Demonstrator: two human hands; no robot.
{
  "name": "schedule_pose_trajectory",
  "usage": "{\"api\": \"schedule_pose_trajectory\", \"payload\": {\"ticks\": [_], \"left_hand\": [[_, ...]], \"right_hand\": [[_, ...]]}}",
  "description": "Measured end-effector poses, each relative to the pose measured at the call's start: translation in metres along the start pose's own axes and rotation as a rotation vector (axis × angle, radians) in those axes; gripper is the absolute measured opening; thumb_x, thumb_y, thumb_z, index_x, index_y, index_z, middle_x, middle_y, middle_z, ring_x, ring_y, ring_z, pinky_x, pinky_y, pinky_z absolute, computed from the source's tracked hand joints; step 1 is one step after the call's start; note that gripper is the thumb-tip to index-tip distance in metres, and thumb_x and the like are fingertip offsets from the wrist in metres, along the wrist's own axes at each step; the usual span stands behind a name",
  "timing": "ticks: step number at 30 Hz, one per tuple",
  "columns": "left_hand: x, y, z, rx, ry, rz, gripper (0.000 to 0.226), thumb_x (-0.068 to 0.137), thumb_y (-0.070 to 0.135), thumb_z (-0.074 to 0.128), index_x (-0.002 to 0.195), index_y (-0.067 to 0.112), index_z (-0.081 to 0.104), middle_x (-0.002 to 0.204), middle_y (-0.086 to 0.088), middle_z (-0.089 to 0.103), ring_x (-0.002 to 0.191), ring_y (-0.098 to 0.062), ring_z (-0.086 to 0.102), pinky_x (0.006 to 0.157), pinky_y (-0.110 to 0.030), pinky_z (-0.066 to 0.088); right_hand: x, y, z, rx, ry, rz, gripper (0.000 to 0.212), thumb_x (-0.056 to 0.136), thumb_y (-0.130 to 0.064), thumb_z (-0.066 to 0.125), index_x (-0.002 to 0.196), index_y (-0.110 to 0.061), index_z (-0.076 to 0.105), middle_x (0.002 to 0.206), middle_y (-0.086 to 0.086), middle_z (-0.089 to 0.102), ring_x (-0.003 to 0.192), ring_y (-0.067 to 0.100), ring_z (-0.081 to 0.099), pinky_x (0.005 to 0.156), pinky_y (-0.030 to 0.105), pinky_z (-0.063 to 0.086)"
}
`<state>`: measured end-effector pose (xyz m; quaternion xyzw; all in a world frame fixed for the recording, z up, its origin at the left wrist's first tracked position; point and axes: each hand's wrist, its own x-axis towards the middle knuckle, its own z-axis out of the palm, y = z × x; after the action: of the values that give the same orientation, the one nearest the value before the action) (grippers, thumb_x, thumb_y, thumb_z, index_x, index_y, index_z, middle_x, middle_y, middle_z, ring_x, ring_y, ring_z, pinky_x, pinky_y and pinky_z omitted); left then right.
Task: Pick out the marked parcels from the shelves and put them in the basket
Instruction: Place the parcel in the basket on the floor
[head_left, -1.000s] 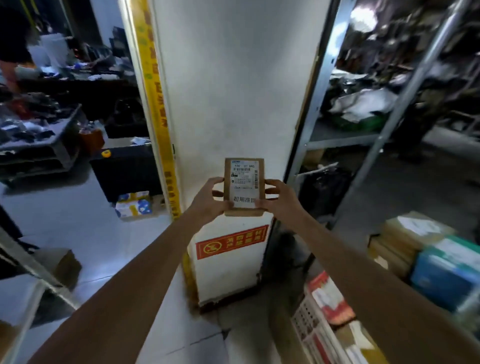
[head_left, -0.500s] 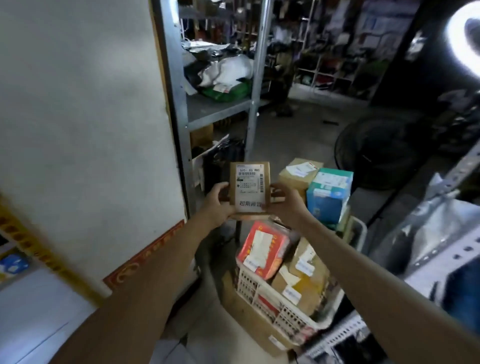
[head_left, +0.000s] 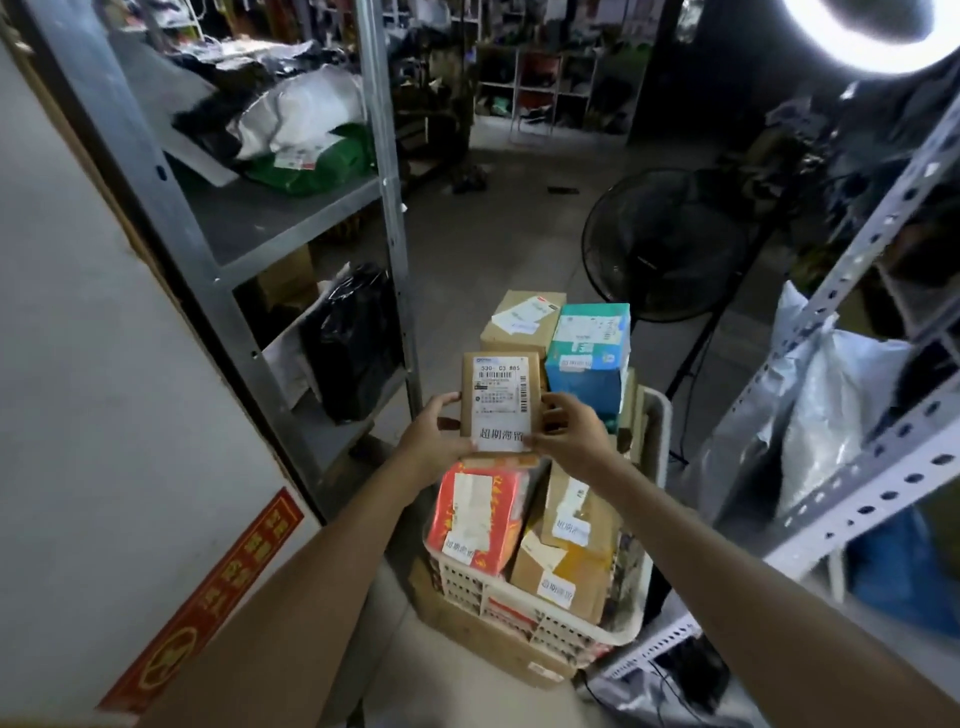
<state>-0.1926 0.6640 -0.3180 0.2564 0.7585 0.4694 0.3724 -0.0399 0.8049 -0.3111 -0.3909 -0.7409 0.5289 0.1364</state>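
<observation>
A small flat brown parcel (head_left: 500, 387) with a shipping label and a white marked sticker is held upright above the basket. My left hand (head_left: 435, 436) grips its left edge and my right hand (head_left: 569, 434) grips its right edge. Below it stands a white perforated plastic basket (head_left: 561, 626) on the floor, filled with several parcels: a red packet (head_left: 480, 514), brown boxes with white stickers (head_left: 566, 551), a teal box (head_left: 589, 348) and a brown box (head_left: 522, 317) at the far end.
A metal shelf unit (head_left: 384, 218) on the left holds white, green and black bags. A white pillar (head_left: 104, 374) with a red sign stands at near left. A black floor fan (head_left: 662, 241) is behind the basket. A perforated metal rack (head_left: 878, 467) with grey bags is at right.
The view has swung right from the white pillar to the basket. Both hands have carried the parcel along and now hold it over the basket's parcels.
</observation>
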Motion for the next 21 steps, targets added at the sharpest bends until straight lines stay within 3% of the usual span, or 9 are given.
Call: {"api": "schedule_pose_trajectory", "payload": {"ticks": [4,9,12,16,21], "left_hand": [[0.033,-0.009,-0.002,0.037,-0.098,-0.015,0.073,0.084,0.016,0.077,0.143,0.034,0.037,0.103,0.009,0.060,0.090,-0.016,0.070,0.083,-0.048,0.060],[0.082,-0.024,-0.010,0.078,-0.181,-0.039,0.073,0.084,0.019,0.077,0.144,0.033,0.037,0.122,-0.001,0.062,0.093,-0.014,0.069,0.076,-0.036,0.060],[0.112,-0.032,-0.013,0.085,-0.228,-0.058,0.071,0.085,0.014,0.075,0.143,0.032,0.037,0.114,0.003,0.063,0.090,-0.015,0.070,0.070,-0.032,0.060],[0.155,-0.044,-0.011,0.133,-0.259,-0.055,0.071,0.086,0.012,0.074,0.143,0.034,0.038,0.120,0.002,0.060,0.095,-0.013,0.065,0.078,-0.037,0.060],[0.189,-0.058,0.002,0.162,-0.312,-0.071,0.069,0.087,0.013,0.073,0.143,0.032,0.038,0.113,0.008,0.056,0.102,-0.014,0.060,0.076,-0.032,0.056]], "right_hand": [[0.020,0.015,0.011,0.008,0.050,0.065,0.051,0.080,-0.008,0.078,0.124,-0.020,0.054,0.104,-0.008,0.063,0.095,0.009,0.066,0.077,0.030,0.060],[0.050,0.033,0.036,0.018,0.117,0.152,0.057,0.080,-0.010,0.078,0.129,-0.023,0.051,0.100,-0.011,0.062,0.091,0.007,0.064,0.082,0.035,0.060],[0.069,0.041,0.045,0.033,0.141,0.185,0.058,0.081,-0.011,0.077,0.132,-0.022,0.050,0.100,-0.012,0.061,0.090,0.005,0.063,0.079,0.030,0.059],[0.095,0.053,0.054,0.065,0.170,0.231,0.063,0.081,-0.008,0.077,0.135,-0.020,0.048,0.106,-0.008,0.063,0.099,0.010,0.065,0.085,0.036,0.059],[0.118,0.071,0.055,0.063,0.197,0.284,0.063,0.081,-0.008,0.077,0.136,-0.021,0.048,0.103,-0.011,0.062,0.103,0.013,0.065,0.084,0.035,0.059]]}}
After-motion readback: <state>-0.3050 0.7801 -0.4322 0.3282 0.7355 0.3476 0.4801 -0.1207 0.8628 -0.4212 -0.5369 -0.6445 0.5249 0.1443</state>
